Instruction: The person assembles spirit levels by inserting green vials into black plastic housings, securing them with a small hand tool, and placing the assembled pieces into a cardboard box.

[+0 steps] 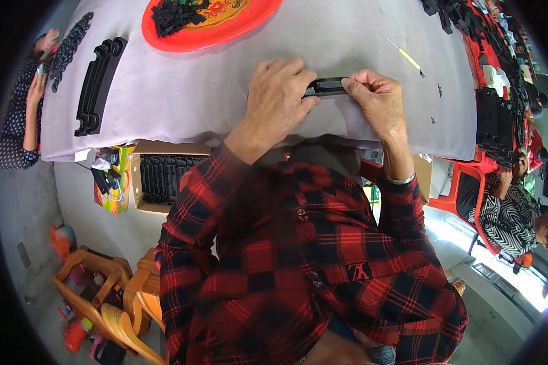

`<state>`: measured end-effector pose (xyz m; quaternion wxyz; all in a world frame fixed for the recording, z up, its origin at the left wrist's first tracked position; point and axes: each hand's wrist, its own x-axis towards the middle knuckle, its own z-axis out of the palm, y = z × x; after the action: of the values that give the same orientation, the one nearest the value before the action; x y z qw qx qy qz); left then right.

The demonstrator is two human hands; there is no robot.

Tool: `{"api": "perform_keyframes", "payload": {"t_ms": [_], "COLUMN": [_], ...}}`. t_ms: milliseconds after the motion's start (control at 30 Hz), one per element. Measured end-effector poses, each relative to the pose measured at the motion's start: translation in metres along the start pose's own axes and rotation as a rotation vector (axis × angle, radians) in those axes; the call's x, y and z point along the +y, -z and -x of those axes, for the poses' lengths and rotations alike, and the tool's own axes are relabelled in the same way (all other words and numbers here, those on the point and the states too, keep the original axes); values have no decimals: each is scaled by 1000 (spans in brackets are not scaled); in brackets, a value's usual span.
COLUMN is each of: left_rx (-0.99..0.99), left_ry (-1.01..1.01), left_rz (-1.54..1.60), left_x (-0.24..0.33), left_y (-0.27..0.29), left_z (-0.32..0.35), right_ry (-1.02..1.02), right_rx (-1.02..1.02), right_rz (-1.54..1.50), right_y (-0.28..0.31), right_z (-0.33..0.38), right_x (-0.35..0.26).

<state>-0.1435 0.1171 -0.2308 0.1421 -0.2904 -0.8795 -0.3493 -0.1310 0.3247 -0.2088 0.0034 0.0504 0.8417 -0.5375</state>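
Over the near part of the cloth-covered table (pixel 207 97), a long narrow black plastic part (pixel 327 86) is held between my two hands. My left hand (pixel 275 97) is closed round its left end, the fingers curled over it. At the other end, my right hand (pixel 379 100) pinches it between thumb and fingers. Both ends are partly hidden by the hands. To the right, beyond my right hand, lies a thin tool with a yellow handle and metal shaft (pixel 410 59). Small black bits (pixel 439 90) are scattered closer to the table's right side.
Long black plastic parts (pixel 101 85) lie at the left. A red plate (pixel 164 44) holds small black pieces. More black parts (pixel 496 125) are piled at the right. Below the table edge stands a carton (pixel 149 207) of black parts. People sit left and right; wooden chairs are lower left.
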Motion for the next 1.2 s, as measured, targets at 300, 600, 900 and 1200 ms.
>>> {"api": "perform_keyframes", "payload": {"t_ms": [300,600,900,1200], "left_rx": [30,47,66,86], "left_ry": [-9,-16,-22,-29], "left_rz": [12,31,47,115], "left_x": [-1,-2,-3,-10], "left_y": [-4,-3,-6,-5], "left_z": [-1,2,5,7], "right_ry": [-64,-1,-13,-27], "right_rx": [-14,29,150,200], "right_rz": [-23,86,303,320], "right_y": [5,-2,-15,-17], "right_z": [-1,-5,0,1], "right_x": [-4,-2,-20,-20]}}
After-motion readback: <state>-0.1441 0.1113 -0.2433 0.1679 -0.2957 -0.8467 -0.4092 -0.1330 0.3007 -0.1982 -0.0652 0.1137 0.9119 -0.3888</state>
